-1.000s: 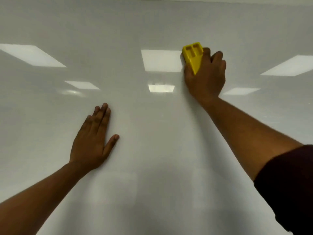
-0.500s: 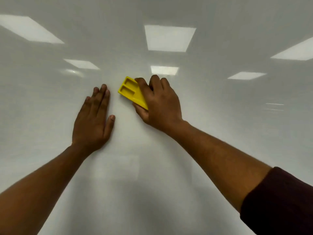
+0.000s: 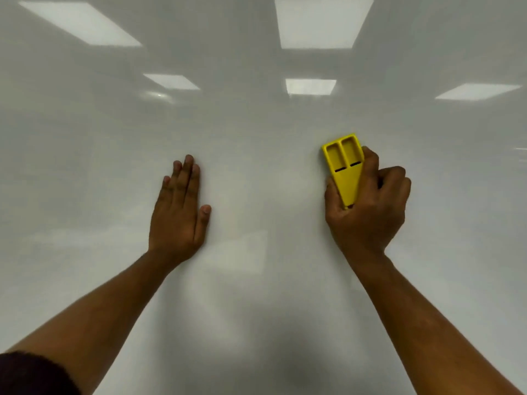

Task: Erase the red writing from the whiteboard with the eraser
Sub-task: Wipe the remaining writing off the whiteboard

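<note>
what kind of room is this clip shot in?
Probably an office or classroom, though little shows. A large glossy whiteboard fills the view, mirroring rectangular ceiling light panels. The right hand holds a yellow eraser against it; the left hand rests flat.

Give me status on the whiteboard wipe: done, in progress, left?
Done: no red writing shows on the part of the whiteboard in view; only ceiling-light reflections show on it. In hand: the right hand grips the yellow eraser against the board; the left hand rests flat on it. Left: nothing visible to erase here, though the board runs past the frame, so a check of the unseen parts seems wise.
</note>
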